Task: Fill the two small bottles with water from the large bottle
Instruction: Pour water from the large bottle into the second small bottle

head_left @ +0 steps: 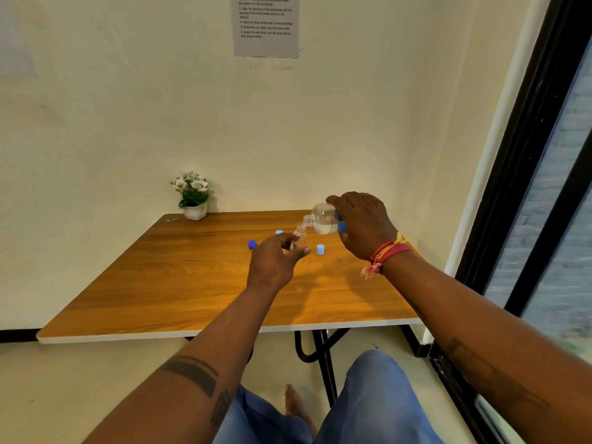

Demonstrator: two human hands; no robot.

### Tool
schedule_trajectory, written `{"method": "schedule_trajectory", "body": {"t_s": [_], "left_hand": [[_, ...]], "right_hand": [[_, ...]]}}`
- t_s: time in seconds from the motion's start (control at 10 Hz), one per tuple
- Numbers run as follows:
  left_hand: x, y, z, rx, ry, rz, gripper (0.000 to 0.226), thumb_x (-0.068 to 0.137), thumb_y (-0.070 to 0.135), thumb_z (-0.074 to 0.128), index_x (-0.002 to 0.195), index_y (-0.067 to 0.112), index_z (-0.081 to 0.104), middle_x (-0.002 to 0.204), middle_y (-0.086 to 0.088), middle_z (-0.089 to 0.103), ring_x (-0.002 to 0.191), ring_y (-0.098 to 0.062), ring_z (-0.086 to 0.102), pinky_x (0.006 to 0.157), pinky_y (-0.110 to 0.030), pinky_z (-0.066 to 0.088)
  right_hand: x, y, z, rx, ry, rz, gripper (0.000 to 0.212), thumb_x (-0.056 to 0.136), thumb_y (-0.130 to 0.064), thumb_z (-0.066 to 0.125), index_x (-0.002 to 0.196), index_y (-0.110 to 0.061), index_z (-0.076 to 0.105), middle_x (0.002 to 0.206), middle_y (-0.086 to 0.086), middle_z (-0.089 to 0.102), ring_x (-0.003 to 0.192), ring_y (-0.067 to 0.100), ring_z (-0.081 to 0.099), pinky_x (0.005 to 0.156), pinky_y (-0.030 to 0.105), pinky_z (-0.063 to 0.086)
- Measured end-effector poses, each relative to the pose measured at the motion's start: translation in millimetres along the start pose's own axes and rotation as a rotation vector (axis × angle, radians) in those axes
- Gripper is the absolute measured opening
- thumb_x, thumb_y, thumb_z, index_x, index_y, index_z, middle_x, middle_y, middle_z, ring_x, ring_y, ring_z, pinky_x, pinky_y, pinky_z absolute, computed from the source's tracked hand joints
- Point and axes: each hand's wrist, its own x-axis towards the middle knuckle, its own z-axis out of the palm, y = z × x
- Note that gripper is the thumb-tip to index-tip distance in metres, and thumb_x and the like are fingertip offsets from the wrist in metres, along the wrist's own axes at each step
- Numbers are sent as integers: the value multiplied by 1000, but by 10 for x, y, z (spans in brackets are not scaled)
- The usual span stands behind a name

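Observation:
My right hand (363, 224) grips the large clear bottle (323, 221) with a blue label and holds it tipped almost level, mouth pointing left and down. Its mouth meets the open neck of a small clear bottle (300, 237), which stands upright with my left hand (275, 262) closed around its lower part. A dark blue cap (252, 244) lies left of it on the wooden table (179, 270). Two light blue caps lie nearby, one (279, 232) behind my left hand and one (320, 249) to the right. A second small bottle is not visible.
A small potted plant with white flowers (193, 195) stands at the table's far left corner against the wall. A printed sheet (266, 25) hangs on the wall above. A dark-framed window (544, 187) runs along the right side.

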Motion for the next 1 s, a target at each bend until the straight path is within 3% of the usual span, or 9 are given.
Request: {"method": "schedule_trajectory", "body": {"t_s": [0.4,0.9,1.0], "left_hand": [[-22,17,-10,-10,2,15,42,84,36,80,121,17,73,110,2,74,92,-4,60,65,5,34],[-31,61,-25,-21,-6,21,34,85,35,79,116,19,75,99,10,69,98,-6,61,65,5,33],[-31,72,-24,-20,-4,25,35,86,33,79,117,18,75,102,11,67,94,-1,55,65,7,31]], "right_hand": [[9,10,25,-6,8,-9,72,74,-19,81,140,-21,51,128,7,60,119,30,56,105,47,41],[16,27,25,-10,27,-11,72,72,-19,81,138,-21,52,125,7,61,115,30,58,104,47,43],[20,32,22,-12,23,-8,73,72,-20,82,138,-22,51,125,6,61,116,30,57,104,47,43]]}}
